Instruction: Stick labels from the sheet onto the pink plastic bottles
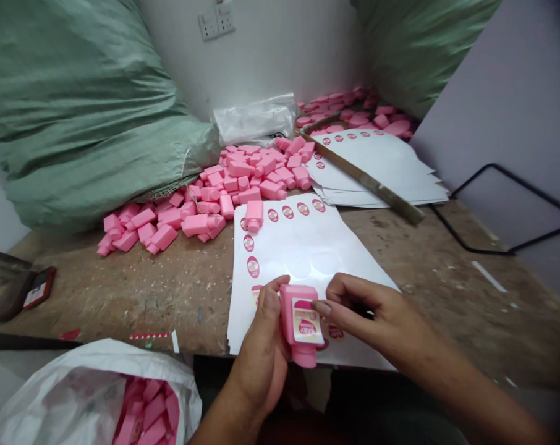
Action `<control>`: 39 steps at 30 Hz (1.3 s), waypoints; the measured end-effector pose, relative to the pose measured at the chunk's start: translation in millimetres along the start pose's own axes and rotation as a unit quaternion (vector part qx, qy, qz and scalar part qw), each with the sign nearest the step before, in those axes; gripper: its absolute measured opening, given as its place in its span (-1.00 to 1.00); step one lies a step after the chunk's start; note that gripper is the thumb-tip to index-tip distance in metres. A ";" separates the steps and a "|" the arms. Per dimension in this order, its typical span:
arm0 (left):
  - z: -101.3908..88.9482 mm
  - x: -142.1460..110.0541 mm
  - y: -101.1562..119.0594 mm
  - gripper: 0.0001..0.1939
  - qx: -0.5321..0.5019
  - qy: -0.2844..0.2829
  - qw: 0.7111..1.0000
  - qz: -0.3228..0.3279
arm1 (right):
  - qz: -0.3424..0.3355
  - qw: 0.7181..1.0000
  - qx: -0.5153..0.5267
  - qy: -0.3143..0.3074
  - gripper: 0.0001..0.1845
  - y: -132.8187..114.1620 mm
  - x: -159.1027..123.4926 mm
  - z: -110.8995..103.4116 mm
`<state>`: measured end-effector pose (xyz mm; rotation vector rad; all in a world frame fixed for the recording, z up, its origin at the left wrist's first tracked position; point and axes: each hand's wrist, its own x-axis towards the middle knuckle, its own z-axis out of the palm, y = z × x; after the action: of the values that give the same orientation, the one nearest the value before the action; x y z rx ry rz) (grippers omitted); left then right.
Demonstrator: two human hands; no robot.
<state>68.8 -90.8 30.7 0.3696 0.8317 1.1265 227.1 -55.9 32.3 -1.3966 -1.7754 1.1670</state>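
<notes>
My left hand [261,346] is wrapped around a small pink plastic bottle [286,318], its neck pointing down toward me. A cream and pink label [308,326] lies on the bottle's front face. The curled fingers of my right hand [358,309] meet the label's upper edge at the thumb and fingertip; whether anything is pinched there is hidden. Beneath both hands lies a white sticker sheet [308,241] with oval pink labels along its edges. Another pink bottle [254,216] rests on the sheet's far left corner.
Loose pink bottles [243,173] are heaped behind the sheet. More sheets [373,167] lie at right under a wooden bar [363,179]. A white sack [76,383] of bottles stands front left. Large green sacks [85,111], a phone [39,288] and a black metal frame [493,252] flank the work area.
</notes>
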 end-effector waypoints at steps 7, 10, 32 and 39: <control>1.1 1.0 -1.8 -0.62 -0.002 0.002 1.000 0.019 | 0.010 1.000 0.010 -0.015 -0.65 3.0 0.1 0.8; 1.2 -0.6 -2.8 -0.63 0.027 -0.007 1.000 0.003 | 0.002 1.000 -0.021 -0.002 -0.67 1.7 -0.4 1.8; -67.0 -67.4 51.8 -0.25 0.371 0.077 0.925 -0.013 | -0.015 0.993 0.038 0.110 -0.65 19.9 2.5 -0.4; -174.0 -156.0 139.6 -0.31 0.720 0.277 0.631 0.088 | -0.031 0.988 -0.038 0.147 -0.57 49.9 5.8 -5.1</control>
<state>-178.5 -198.0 68.8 1.4998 2.2453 0.4574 251.9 -45.8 -10.4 -1.4621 -1.6531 0.8202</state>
